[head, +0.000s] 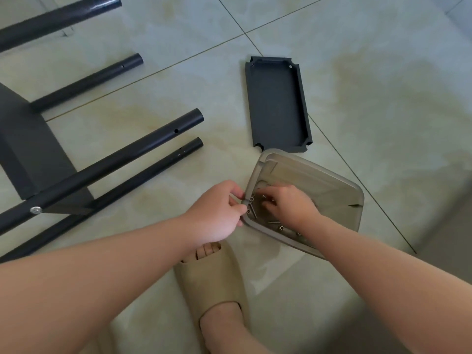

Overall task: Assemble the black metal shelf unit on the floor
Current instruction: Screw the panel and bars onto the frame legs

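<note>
— Where is the shelf unit?

— At the left of the frame, lying on its side on the pale tiled floor [357, 85]. A dark flat shelf panel [23, 139] sits at the left edge, and four black tubes run from it toward the upper right. The two lower ones, the long tube [122, 159] and the thinner tube [143, 172] just below it, have small holes near their open ends. A silver bolt head [35, 210] shows on the long tube at the lower left.

— Any loose parts?

— A separate black tray-shaped shelf [278, 103] lies open side up in the upper middle, well apart from the tubes.

— And the hands?

— Both are at a translucent grey plastic tray [332, 190] in the centre right, just below the black shelf. The left hand [217, 213] is at the tray's near left rim, thumb and fingers pinched on a thin silver piece [242, 200]; what that piece is, I cannot tell. The right hand [288, 203] is inside the tray, fingers curled down among small silver screws [281, 228]; whether it grips one is hidden.

— Anything else?

— A foot in a beige slide sandal [217, 282] rests on the floor at the lower centre, just beneath the hands.
</note>
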Demonstrator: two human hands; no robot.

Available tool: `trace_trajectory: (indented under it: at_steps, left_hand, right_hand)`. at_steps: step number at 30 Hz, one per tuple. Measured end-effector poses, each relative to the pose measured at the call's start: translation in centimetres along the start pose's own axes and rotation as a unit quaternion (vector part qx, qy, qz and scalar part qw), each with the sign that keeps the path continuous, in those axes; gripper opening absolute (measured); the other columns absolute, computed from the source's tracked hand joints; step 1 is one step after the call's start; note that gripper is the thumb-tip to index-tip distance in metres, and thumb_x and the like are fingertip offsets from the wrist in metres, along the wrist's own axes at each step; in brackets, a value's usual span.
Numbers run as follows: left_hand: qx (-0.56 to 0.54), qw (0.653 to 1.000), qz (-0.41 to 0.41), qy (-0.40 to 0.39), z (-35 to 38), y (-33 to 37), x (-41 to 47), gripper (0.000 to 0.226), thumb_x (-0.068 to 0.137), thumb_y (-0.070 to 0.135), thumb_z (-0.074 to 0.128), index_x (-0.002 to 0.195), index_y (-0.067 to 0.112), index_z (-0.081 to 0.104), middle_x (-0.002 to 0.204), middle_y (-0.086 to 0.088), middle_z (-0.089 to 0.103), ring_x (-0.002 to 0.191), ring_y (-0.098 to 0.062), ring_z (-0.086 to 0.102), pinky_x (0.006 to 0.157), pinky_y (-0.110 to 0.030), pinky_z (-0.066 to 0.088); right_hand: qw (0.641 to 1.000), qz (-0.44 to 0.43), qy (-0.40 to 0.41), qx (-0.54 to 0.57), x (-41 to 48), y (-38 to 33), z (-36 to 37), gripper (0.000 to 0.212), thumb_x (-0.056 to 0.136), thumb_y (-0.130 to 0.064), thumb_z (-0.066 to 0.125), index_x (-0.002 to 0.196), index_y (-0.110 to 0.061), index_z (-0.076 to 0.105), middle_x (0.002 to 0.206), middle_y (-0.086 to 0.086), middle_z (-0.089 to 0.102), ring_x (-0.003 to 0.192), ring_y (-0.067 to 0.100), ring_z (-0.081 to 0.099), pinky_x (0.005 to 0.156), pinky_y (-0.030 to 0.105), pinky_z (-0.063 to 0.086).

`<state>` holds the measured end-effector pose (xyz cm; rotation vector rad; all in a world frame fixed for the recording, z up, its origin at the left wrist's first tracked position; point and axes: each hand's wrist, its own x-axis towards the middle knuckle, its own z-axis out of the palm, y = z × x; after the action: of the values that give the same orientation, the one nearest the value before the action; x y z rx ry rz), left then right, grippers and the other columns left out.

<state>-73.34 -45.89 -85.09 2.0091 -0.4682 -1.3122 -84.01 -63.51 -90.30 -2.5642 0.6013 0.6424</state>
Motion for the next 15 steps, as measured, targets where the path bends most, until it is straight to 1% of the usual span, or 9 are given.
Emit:
trace_trajectory:
  at_steps: [3,7,11,13,15]
  left_hand:
    - [-0.022,1.0,0.002,0.001,-1.1,-0.6,-0.6,0.014,0.098,0.02,0.058,0.109,0.03,0.056,0.085,0.003,0.072,0.072,-0.004,0.071,0.079,-0.034,0.057]
    - [-0.023,1.0,0.005,0.004,-1.9,-0.5,-0.9,0.016,0.098,0.018,0.059,0.112,0.026,0.058,0.085,0.001,0.073,0.073,-0.006,0.072,0.083,-0.034,0.057]
    - [-0.025,1.0,0.0,0.0,-2.0,-0.3,-0.9,0.018,0.098,0.018,0.059,0.115,0.024,0.058,0.086,0.0,0.073,0.073,-0.006,0.072,0.08,-0.03,0.056]
    - [-0.027,1.0,-0.002,-0.001,-2.1,-0.3,-0.9,0.019,0.098,0.019,0.059,0.116,0.024,0.057,0.087,0.0,0.073,0.075,-0.007,0.072,0.078,-0.027,0.056]
    - [-0.028,1.0,-0.003,-0.002,-2.1,-0.3,-0.9,0.019,0.098,0.02,0.059,0.117,0.024,0.058,0.087,0.0,0.074,0.075,-0.007,0.072,0.079,-0.028,0.057]
  right_hand:
    - [0.999,-0.03,0.007,-0.024,1.1,-1.6,0.6,0.034,0.099,-0.028,0.056,0.132,-0.035,0.064,0.122,-0.002,0.064,0.113,0.027,0.06,0.081,0.035,0.05]
    - [0.998,-0.033,0.01,-0.045,2.2,-2.9,1.1,0.031,0.1,-0.029,0.051,0.128,-0.029,0.066,0.122,0.001,0.062,0.111,0.03,0.061,0.079,0.037,0.05]
    - [0.998,-0.017,0.014,-0.061,2.5,-3.5,1.6,0.03,0.102,-0.027,0.047,0.126,-0.023,0.064,0.122,0.003,0.058,0.107,0.034,0.063,0.078,0.04,0.052]
    - [0.998,-0.01,0.014,-0.064,2.5,-3.8,1.7,0.028,0.102,-0.025,0.047,0.125,-0.02,0.063,0.121,0.004,0.057,0.105,0.036,0.063,0.08,0.044,0.054]
    - [0.998,-0.002,0.009,-0.066,2.5,-4.0,1.6,0.027,0.101,-0.024,0.048,0.123,-0.017,0.062,0.12,0.005,0.056,0.105,0.037,0.063,0.081,0.046,0.055]
